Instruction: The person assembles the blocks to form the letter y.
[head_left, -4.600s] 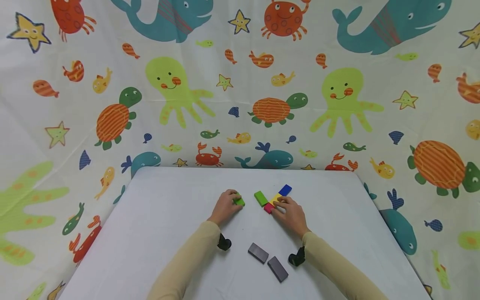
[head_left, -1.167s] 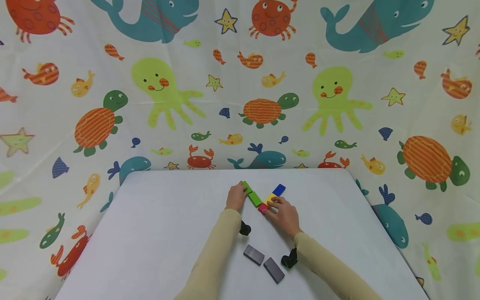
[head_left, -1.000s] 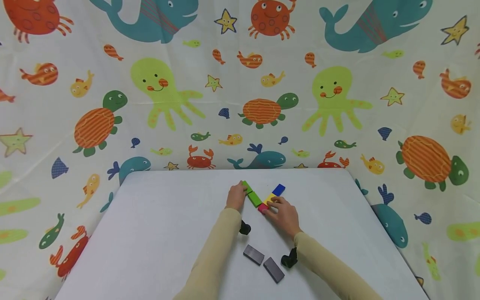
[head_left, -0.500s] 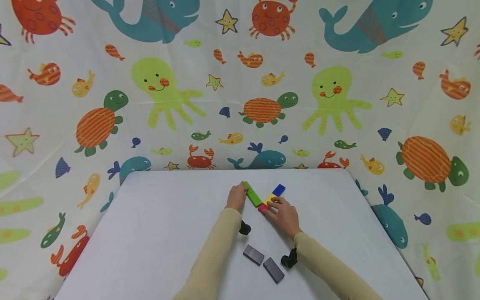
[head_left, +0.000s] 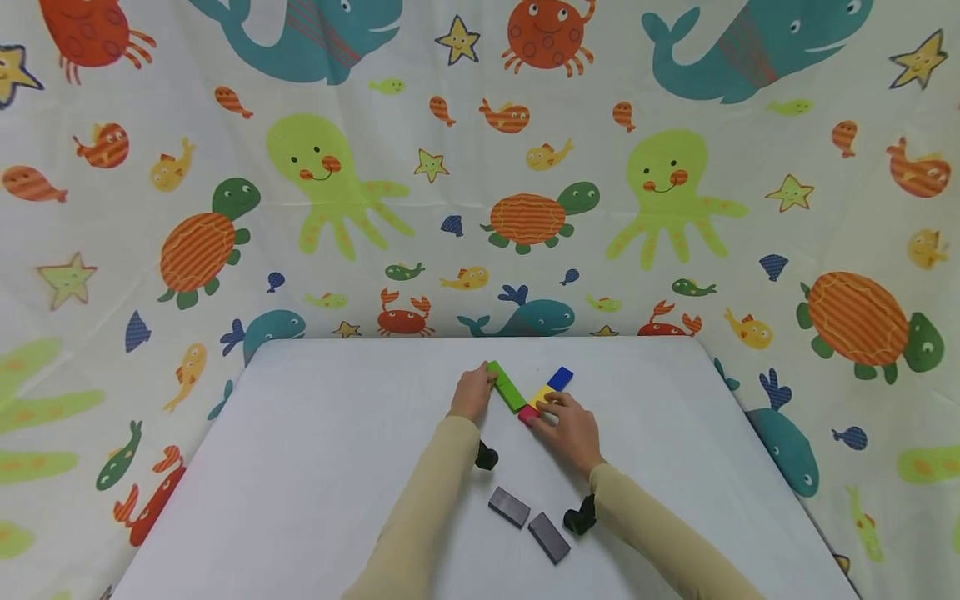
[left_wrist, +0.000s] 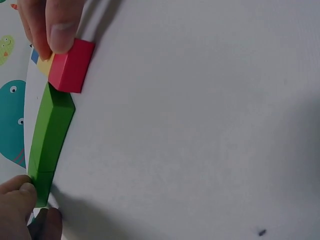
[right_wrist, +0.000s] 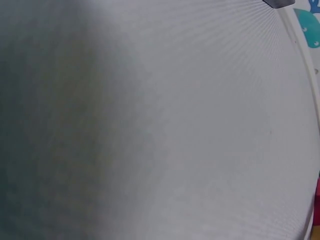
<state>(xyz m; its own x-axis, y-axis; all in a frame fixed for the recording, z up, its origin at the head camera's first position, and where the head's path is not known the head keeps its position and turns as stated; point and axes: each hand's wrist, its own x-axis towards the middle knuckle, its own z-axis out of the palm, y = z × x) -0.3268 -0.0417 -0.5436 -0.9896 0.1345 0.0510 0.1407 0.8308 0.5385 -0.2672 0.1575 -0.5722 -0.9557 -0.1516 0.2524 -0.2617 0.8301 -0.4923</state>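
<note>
Several coloured toy blocks form a V on the white table. Its left arm is two green blocks end to end, the nearer one (head_left: 513, 397) and the farther one (left_wrist: 42, 187). My left hand (head_left: 472, 394) pinches the farther green block by its end. A red block (left_wrist: 72, 67) sits at the V's point, its corner against the nearer green block. Beyond it come a yellow block (head_left: 539, 395) and a blue block (head_left: 560, 378). My right hand (head_left: 572, 429) grips around the red and yellow blocks, thumb at the red, fingers over the yellow, partly hiding them.
Two dark grey blocks (head_left: 509, 507) lie nearer the body, between the forearms. A black wrist camera (head_left: 487, 456) sits under each sleeve. Behind the white table (head_left: 315, 467) hangs a cloth (head_left: 450, 275) printed with sea animals.
My left hand has carried its green block rightward and away, to the end of the other green one. Lately the two have come into a straighter line. The right hand stays on its blocks.
</note>
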